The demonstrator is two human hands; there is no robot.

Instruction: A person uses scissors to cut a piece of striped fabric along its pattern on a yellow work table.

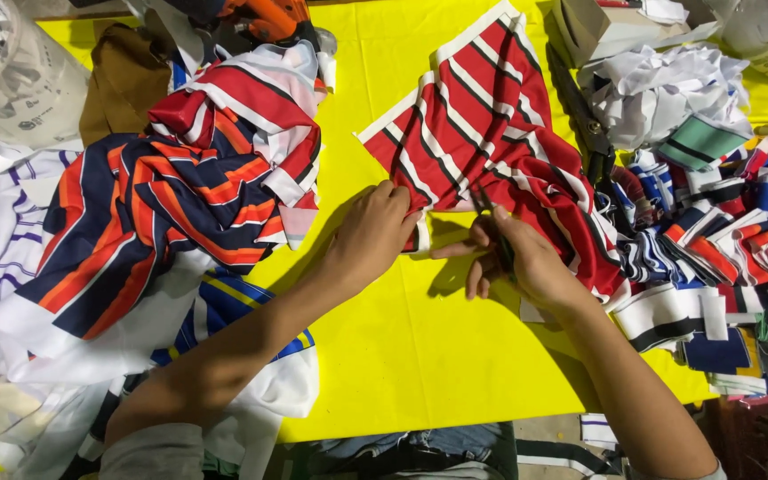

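Single head-worn view, looking steeply down, close over the yellow table (420, 356) — forearms entering from the bottom edge

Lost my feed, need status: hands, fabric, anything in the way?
Left hand pinning red striped fabric. Right hand working scissors into its edge. Navy-orange pile alongside, apart.

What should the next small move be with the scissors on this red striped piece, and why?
Probably close the scissors and advance the cut a little further into the red striped fabric. The right hand has the blades at the cloth's lower edge, and the left hand pins that edge flat on the yellow table cover, so the cloth looks steady.
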